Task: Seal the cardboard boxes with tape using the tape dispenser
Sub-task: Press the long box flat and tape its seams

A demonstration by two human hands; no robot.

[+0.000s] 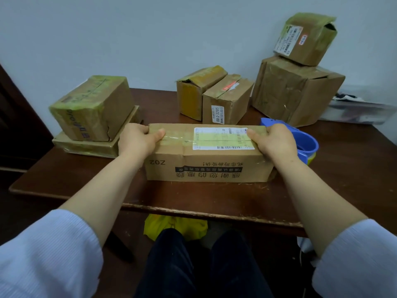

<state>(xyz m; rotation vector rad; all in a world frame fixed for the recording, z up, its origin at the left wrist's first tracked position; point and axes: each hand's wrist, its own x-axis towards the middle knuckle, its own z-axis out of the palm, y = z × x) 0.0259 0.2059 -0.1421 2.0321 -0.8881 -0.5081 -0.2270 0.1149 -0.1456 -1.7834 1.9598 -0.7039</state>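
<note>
While left hand (137, 140) and right hand (274, 141) clasp the box (206, 166), the tape dispenser (306, 143) — behind the right — lies half hidden.

Long cardboard box (206, 166) flat, top seam taped; blue tape dispenser (307, 143) just beside right end.

Soft, even light, rather dim and faintly grey-green, leaves the pale wall (150, 29) flat and casts only weak shadows on the dark bench (86, 179). The wide lens bows the edges (the sleeves (43, 254) loom large and soft), while the centre stays sharp, with a mild sheen on the cardboard box (206, 162).
</note>
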